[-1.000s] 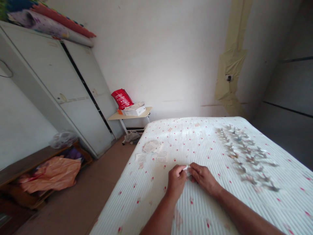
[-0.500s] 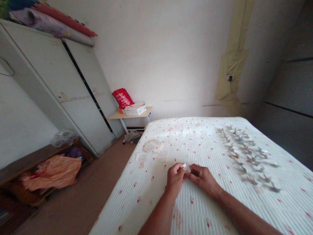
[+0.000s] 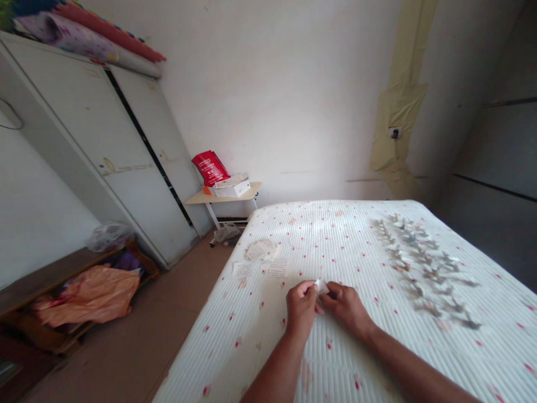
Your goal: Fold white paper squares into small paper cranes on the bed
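Note:
A small folded piece of paper is held just above the bed between my two hands. My left hand pinches it from the left with thumb and forefinger. From the other side, my right hand grips its right edge, fingers curled. Further up on the left lie a loose pile of printed paper pieces and two separate printed squares, one of them a paper square nearest my left hand. Rows of small folded paper figures, slightly blurred, stand on the right of the bed.
The bed has a white ribbed cover with red dots. Beyond its far left corner, a small table carries a red bag and a white box. A grey cabinet and a low wooden bench with orange cloth stand left.
Both hands stay at the same spot on the folded paper. My right hand has shifted slightly, and the fingers around the paper have moved a little.

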### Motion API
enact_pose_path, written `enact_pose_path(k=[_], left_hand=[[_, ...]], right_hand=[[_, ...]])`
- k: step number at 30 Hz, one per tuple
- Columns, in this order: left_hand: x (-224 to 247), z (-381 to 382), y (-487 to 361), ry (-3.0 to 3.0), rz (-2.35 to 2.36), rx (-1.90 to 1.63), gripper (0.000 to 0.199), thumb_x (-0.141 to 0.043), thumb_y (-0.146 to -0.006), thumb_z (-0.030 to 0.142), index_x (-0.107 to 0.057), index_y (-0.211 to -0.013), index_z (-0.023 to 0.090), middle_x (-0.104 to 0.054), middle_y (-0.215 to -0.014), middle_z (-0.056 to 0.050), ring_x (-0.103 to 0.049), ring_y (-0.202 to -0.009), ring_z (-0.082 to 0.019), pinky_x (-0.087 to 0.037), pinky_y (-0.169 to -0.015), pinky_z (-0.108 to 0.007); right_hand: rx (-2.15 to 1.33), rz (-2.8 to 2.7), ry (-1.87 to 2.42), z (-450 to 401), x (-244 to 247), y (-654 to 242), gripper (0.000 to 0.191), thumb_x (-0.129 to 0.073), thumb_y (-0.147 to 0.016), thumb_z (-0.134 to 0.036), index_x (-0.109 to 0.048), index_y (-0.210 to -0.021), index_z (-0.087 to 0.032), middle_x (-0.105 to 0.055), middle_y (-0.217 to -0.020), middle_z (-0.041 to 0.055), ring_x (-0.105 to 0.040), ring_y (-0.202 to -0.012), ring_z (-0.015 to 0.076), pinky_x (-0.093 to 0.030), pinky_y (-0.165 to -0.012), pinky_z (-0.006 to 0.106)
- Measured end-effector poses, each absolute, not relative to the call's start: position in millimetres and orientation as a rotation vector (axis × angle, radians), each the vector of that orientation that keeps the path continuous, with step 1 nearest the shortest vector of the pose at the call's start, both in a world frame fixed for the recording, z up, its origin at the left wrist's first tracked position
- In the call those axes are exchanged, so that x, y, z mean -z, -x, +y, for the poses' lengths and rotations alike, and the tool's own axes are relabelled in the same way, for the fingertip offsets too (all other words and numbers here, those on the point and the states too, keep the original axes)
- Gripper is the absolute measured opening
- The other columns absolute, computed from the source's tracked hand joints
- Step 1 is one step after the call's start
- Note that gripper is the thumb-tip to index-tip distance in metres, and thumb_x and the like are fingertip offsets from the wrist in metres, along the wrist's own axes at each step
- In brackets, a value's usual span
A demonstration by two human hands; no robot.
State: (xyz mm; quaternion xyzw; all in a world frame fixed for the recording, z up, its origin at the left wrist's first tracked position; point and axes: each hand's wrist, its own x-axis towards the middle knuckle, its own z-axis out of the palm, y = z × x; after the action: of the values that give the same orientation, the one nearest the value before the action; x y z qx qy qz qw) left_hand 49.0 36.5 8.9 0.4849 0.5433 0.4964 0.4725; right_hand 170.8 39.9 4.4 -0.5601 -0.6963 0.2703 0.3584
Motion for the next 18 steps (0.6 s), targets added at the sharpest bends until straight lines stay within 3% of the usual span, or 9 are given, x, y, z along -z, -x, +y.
enact_pose_path(k=[9, 18], left_hand=[[-11.8, 36.9, -44.9, -1.179, 1.321, -1.191, 0.037, -0.053, -0.071, 0.043, -0.063, -0.084, 0.009, -0.048, -0.038, 0.004, -0.046, -0.032, -0.008, -0.028, -0.034, -0.016], [-14.6, 34.5, -41.4, -1.275, 1.263, -1.159, 0.036, -0.051, -0.075, 0.041, -0.065, -0.086, 0.01, -0.048, -0.039, 0.004, -0.046, -0.035, -0.008, -0.03, -0.037, -0.017]], right_hand=[[-0.937, -1.732, 1.303, 40.2, -12.0, -174.1, 0.026, -0.047, -0.071, -0.027, -0.034, -0.05, -0.019, -0.031, -0.049, -0.006, -0.03, -0.046, 0.0073, -0.023, -0.043, 0.021], [-0.906, -1.7, 1.211, 40.4, -10.7, -178.1, 0.022, -0.049, -0.076, -0.035, -0.048, -0.062, -0.018, -0.044, -0.057, -0.0043, -0.04, -0.055, 0.0098, -0.033, -0.052, 0.021]])
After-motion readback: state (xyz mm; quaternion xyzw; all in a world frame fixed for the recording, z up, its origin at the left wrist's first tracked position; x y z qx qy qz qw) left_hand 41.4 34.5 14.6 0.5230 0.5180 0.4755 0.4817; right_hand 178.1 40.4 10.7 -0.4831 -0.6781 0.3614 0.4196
